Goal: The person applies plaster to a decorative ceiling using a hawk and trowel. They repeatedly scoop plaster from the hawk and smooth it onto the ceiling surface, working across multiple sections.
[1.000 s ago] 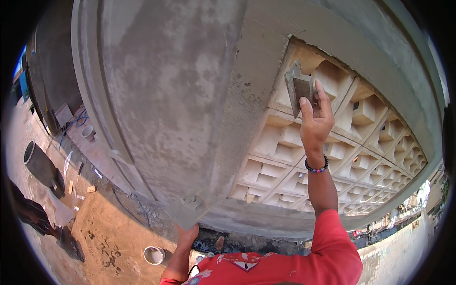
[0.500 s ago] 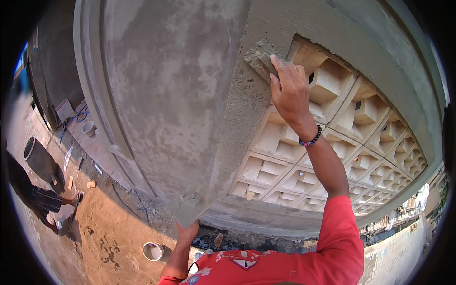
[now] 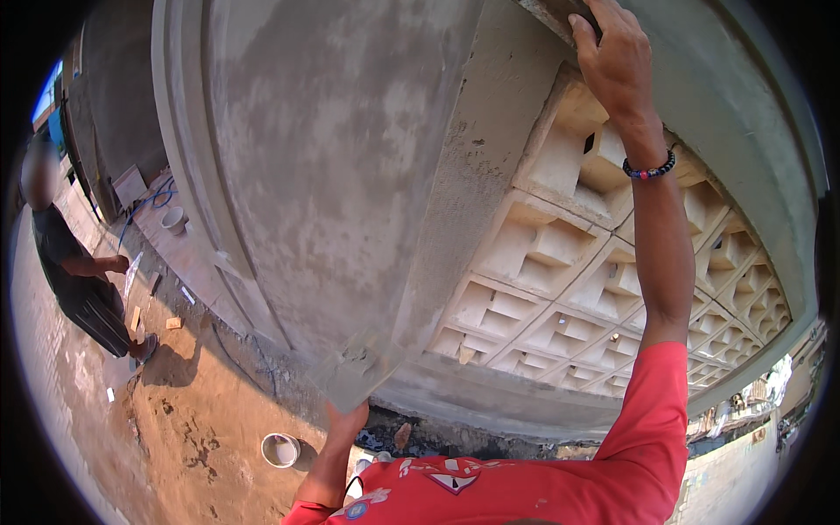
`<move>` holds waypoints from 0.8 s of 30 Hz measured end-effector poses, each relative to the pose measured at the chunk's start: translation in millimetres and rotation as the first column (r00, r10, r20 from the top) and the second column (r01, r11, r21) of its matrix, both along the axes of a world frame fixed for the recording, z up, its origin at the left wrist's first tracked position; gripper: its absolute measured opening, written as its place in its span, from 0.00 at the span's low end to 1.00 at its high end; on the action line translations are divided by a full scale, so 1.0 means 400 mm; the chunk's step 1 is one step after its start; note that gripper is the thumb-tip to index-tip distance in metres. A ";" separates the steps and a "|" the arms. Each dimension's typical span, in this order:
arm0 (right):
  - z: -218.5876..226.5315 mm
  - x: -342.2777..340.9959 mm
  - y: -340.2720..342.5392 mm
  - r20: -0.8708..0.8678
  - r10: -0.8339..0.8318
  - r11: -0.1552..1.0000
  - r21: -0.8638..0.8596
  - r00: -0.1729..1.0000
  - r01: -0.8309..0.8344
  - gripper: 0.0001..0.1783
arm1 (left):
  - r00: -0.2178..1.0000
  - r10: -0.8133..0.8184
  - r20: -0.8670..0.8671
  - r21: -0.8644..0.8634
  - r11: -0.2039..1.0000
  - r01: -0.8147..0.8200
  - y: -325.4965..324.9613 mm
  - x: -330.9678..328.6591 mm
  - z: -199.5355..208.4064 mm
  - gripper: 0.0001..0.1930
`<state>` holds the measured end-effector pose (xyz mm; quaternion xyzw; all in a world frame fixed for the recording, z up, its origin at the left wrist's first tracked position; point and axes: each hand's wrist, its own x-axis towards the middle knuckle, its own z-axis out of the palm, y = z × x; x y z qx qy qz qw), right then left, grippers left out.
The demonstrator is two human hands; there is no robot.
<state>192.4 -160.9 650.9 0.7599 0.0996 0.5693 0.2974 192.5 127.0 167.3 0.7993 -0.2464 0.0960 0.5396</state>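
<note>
My right hand is raised at the top of the view, fingers closed on a mortar-smeared plastering trowel. The trowel lies against the wet grey plaster above the corner of a pale breeze-block screen. Low at the centre, my left hand grips a flat plastering hawk from below, its fingers partly hidden by the plate. A small lump of grey mortar sits on the hawk. Rougher plaster runs down the strip left of the screen.
A smooth grey wall panel fills the middle. On the sandy ground stands a white bucket, with another pail near a blue hose. A person stands at the far left.
My right hand has moved the trowel up and to the right along the plaster. The left hand holds the hawk in nearly the same place. The person at left now shows more fully; a dark barrel there no longer shows.
</note>
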 end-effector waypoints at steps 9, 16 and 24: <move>-0.377 0.034 -0.005 -0.499 0.073 0.995 0.095 0.863 -0.030 0.25 | 0.998 -0.065 -0.021 -0.059 0.996 0.064 0.001 -0.011 -0.002 0.14; -0.467 -0.056 -0.055 0.325 0.665 0.088 0.860 0.673 -0.502 0.25 | 0.999 0.039 0.034 -0.019 0.999 -0.039 0.005 -0.006 0.033 0.12; -0.361 0.011 -0.087 0.616 0.652 -0.223 0.713 0.443 -0.664 0.28 | 0.985 0.055 0.161 0.048 0.997 -0.063 0.004 -0.012 0.025 0.14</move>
